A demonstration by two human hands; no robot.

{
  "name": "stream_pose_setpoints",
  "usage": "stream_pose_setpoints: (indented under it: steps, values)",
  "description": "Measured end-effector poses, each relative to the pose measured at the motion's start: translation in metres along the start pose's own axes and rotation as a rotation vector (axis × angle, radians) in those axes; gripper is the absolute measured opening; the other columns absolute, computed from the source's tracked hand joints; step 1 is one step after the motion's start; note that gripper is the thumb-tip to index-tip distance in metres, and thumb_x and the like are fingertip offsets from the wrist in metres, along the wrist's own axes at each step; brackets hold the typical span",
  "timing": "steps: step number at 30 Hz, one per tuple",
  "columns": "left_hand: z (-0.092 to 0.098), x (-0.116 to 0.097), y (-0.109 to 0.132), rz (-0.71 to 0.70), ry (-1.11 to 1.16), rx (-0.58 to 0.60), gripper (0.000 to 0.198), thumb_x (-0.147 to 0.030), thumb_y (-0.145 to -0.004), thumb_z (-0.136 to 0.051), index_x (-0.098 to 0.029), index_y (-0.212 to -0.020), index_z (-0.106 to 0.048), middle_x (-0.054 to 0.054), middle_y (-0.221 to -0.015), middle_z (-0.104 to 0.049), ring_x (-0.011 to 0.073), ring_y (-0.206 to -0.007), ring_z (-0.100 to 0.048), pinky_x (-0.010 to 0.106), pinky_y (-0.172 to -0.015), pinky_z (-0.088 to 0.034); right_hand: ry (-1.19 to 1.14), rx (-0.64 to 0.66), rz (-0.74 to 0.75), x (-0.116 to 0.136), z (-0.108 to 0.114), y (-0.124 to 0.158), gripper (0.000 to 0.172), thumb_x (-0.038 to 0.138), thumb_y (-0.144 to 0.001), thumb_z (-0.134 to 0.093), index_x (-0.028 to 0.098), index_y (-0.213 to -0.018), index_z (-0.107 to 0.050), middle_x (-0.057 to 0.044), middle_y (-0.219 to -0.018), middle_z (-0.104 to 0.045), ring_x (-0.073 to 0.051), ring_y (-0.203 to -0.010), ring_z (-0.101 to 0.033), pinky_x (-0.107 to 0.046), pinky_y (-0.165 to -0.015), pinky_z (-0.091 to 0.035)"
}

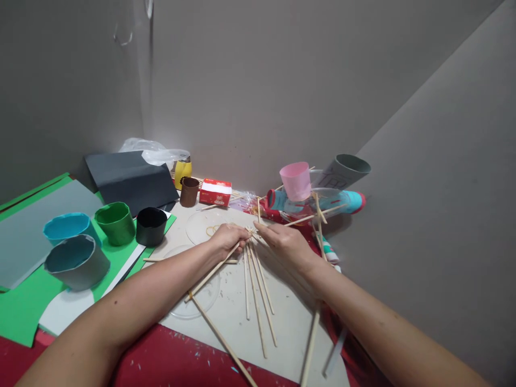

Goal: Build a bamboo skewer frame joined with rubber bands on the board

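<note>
Thin wooden sticks (pixel 253 301) fan out over a pale board, their upper ends meeting between my two hands. My left hand (pixel 230 237) is closed in a pinch on the sticks at that joint, and a longer stick (pixel 212 273) runs out below it. My right hand (pixel 288 244) comes in from the right, fingers together, closed at a stick (pixel 259 209) beside the joint; its thumb side is partly hidden. A rubber band seems to tie the long stick to another stick (pixel 221 336) near the board's front edge. Loose rubber bands (pixel 210 231) lie behind my left hand.
Left stand blue (pixel 72 227), grey (pixel 78 263), green (pixel 115 223) and black cups (pixel 151 226) on green sheets. A brown cup (pixel 189 192), yellow bottle (pixel 183 174) and red box (pixel 215 192) are behind. A pink cup (pixel 296 181) and grey tube (pixel 344 169) sit right, near the wall.
</note>
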State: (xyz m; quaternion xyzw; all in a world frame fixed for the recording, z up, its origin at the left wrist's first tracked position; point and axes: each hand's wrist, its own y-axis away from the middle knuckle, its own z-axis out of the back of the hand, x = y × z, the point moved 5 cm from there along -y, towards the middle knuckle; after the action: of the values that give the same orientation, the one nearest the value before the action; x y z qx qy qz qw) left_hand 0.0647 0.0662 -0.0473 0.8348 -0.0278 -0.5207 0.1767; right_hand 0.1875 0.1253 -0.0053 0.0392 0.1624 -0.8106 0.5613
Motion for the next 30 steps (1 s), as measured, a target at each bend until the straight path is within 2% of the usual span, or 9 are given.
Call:
stream_pose_setpoints:
  steps: [3,5,9,13,17,21,23,27,30]
  values:
    - [-0.001,0.000,0.000,0.002,0.003,0.014,0.016,-0.004,-0.070,-0.060,-0.011,-0.057,-0.054,-0.003,-0.046,-0.049,0.0024,-0.035,-0.038,0.016,-0.035,-0.027,-0.114,-0.100,0.115,0.000,0.005,0.001,0.041,0.007,-0.090,-0.039,0.015,-0.123,-0.061,-0.016,-0.105,-0.069,-0.023,-0.093,-0.063,-0.034,-0.079,-0.049]
    - [-0.001,0.001,0.001,0.003,0.000,0.015,0.017,-0.005,-0.070,-0.061,-0.011,-0.056,-0.053,-0.003,-0.046,-0.048,0.0026,-0.035,-0.038,0.016,-0.035,-0.027,-0.201,-0.110,0.177,0.000,0.008,-0.003,0.038,0.011,-0.093,-0.038,0.018,-0.121,-0.063,-0.015,-0.112,-0.067,-0.024,-0.101,-0.062,-0.037,-0.085,-0.049]
    - [0.000,0.002,0.001,0.007,-0.008,0.016,0.020,-0.005,-0.072,-0.060,-0.012,-0.055,-0.052,-0.003,-0.043,-0.047,0.0029,-0.035,-0.037,0.017,-0.036,-0.027,-0.312,-0.042,0.239,0.001,0.010,-0.017,0.036,0.015,-0.094,-0.039,0.018,-0.120,-0.064,-0.015,-0.111,-0.068,-0.024,-0.100,-0.063,-0.039,-0.084,-0.050]
    - [0.002,0.002,0.000,0.012,-0.009,0.007,0.020,-0.002,-0.071,-0.057,-0.012,-0.055,-0.051,-0.003,-0.043,-0.047,0.0033,-0.035,-0.038,0.017,-0.036,-0.026,-0.470,0.022,0.230,0.002,0.008,-0.031,0.036,0.016,-0.091,-0.042,0.019,-0.118,-0.067,-0.013,-0.111,-0.069,-0.024,-0.097,-0.065,-0.036,-0.083,-0.050]
    - [0.003,0.003,-0.002,0.022,-0.008,-0.001,0.020,-0.004,-0.070,-0.061,-0.012,-0.056,-0.050,-0.004,-0.043,-0.047,0.0028,-0.035,-0.038,0.016,-0.036,-0.025,-0.679,0.100,0.231,0.002,0.004,-0.044,0.036,0.014,-0.085,-0.045,0.019,-0.110,-0.071,-0.010,-0.105,-0.072,-0.023,-0.096,-0.067,-0.034,-0.084,-0.050]
    - [0.004,0.004,-0.001,0.029,-0.013,-0.012,0.019,-0.006,-0.071,-0.061,-0.012,-0.055,-0.051,-0.003,-0.042,-0.047,0.0030,-0.034,-0.038,0.016,-0.035,-0.025,-0.827,0.186,0.168,0.000,0.000,-0.052,0.038,0.009,-0.074,-0.043,0.016,-0.097,-0.073,-0.007,-0.094,-0.074,-0.020,-0.085,-0.068,-0.031,-0.079,-0.050]
    - [0.003,0.004,-0.001,0.030,-0.017,-0.017,0.018,-0.006,-0.071,-0.061,-0.011,-0.056,-0.053,-0.003,-0.040,-0.046,0.0033,-0.033,-0.037,0.016,-0.035,-0.025,-0.865,0.227,0.102,-0.001,-0.001,-0.055,0.034,0.008,-0.070,-0.043,0.015,-0.088,-0.071,-0.006,-0.085,-0.072,-0.018,-0.077,-0.065,-0.030,-0.074,-0.049]
    - [-0.001,0.007,0.002,0.037,-0.028,0.000,0.015,-0.006,-0.072,-0.059,-0.011,-0.058,-0.056,-0.003,-0.039,-0.046,0.0036,-0.032,-0.037,0.016,-0.035,-0.025,-0.963,0.366,-0.032,-0.001,-0.005,-0.056,0.014,0.014,-0.071,-0.045,0.018,-0.069,-0.059,0.000,-0.064,-0.058,-0.014,-0.061,-0.055,-0.026,-0.058,-0.045]
    - [-0.003,0.007,0.005,0.043,-0.039,0.011,0.018,-0.006,-0.073,-0.057,-0.011,-0.056,-0.056,-0.003,-0.038,-0.045,0.0041,-0.031,-0.037,0.017,-0.035,-0.025,-1.018,0.446,-0.068,-0.001,-0.008,-0.054,0.011,0.018,-0.071,-0.044,0.019,-0.066,-0.053,0.001,-0.059,-0.051,-0.013,-0.055,-0.052,-0.025,-0.052,-0.044]
